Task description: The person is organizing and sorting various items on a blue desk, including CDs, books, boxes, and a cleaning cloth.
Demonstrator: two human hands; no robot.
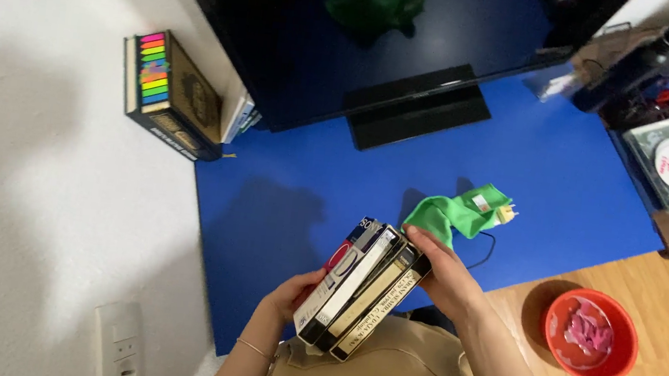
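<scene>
A stack of several video cassettes (361, 288) with labelled spines is held edge-up between both hands above my lap. My left hand (288, 296) grips the stack's left side from below. My right hand (446, 276) clasps its right end, fingers curled over the top corner. Just beyond the stack a green cloth (456, 214) lies crumpled on the blue surface (308, 202), apart from the hands.
A black flat screen (385, 34) on its stand (418, 114) rests at the back of the blue surface. A thick book with coloured tabs (173, 94) leans at the left. A red bowl (591, 335) sits on the wood floor at right, clutter behind it.
</scene>
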